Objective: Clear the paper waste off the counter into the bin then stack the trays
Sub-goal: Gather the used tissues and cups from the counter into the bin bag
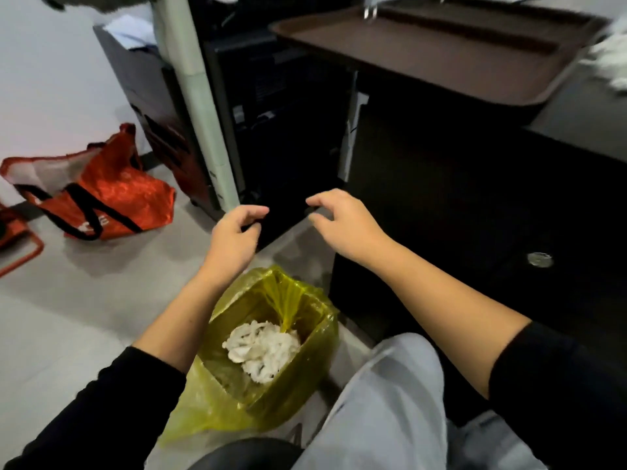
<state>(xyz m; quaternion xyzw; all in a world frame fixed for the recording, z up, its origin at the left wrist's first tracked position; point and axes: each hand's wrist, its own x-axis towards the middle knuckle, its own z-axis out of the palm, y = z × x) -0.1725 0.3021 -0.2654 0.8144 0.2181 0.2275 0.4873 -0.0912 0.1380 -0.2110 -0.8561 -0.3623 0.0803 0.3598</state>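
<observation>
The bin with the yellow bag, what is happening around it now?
A person holds both hands above the bin, left hand and right hand, fingers loosely curled, holding nothing. Crumpled white paper already lies in the bin's yellow liner. More white paper remains on the counter beside the brown trays.

I am wearing a black top with long sleeves. The left sleeve (112, 412) is sitting far back from my fingers, pushed up near my elbow, and so is the right sleeve (556, 378). My lower arms and hands are showing bare. I am wearing loose, light grey trousers (390, 408) with soft folds.
</observation>
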